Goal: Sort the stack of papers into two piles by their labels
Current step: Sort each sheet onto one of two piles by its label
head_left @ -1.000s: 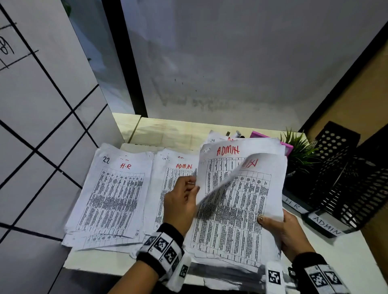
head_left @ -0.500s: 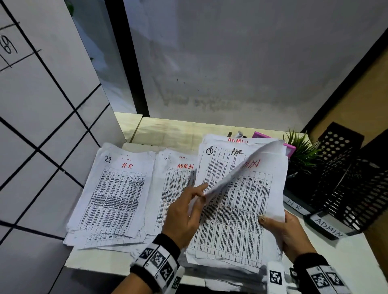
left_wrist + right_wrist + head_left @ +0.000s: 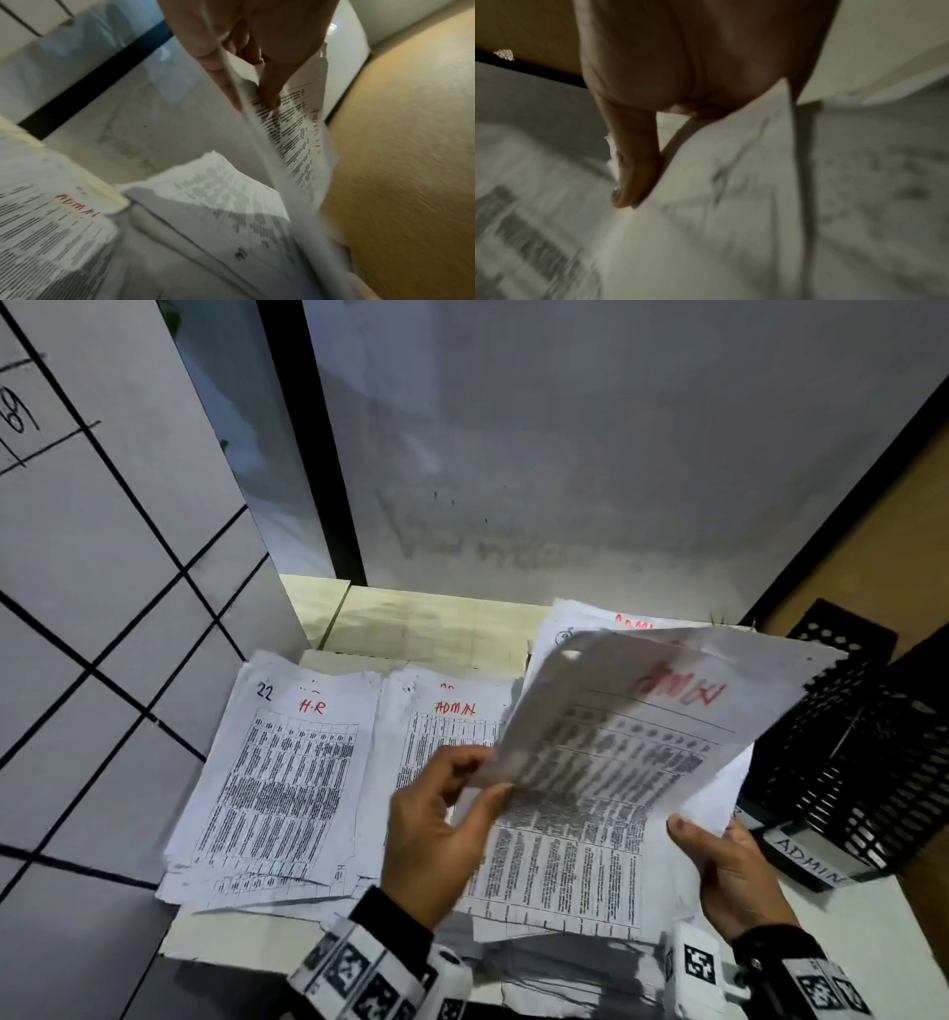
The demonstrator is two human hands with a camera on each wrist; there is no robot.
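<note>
The left hand pinches the lifted ADMIN sheet by its left edge above the unsorted stack, ADMIN pile just left, while the right hand, blurred, seemingly grips the stack's right edge.

The head view looks down and forward from above the unsorted stack, taking in the whole desk and back wall beyond it. The left wrist view sits low and close over that stack, facing the back wall along the fingers. The right wrist view hangs very near the stack's right edge, blurred. All three share the stack.
</note>
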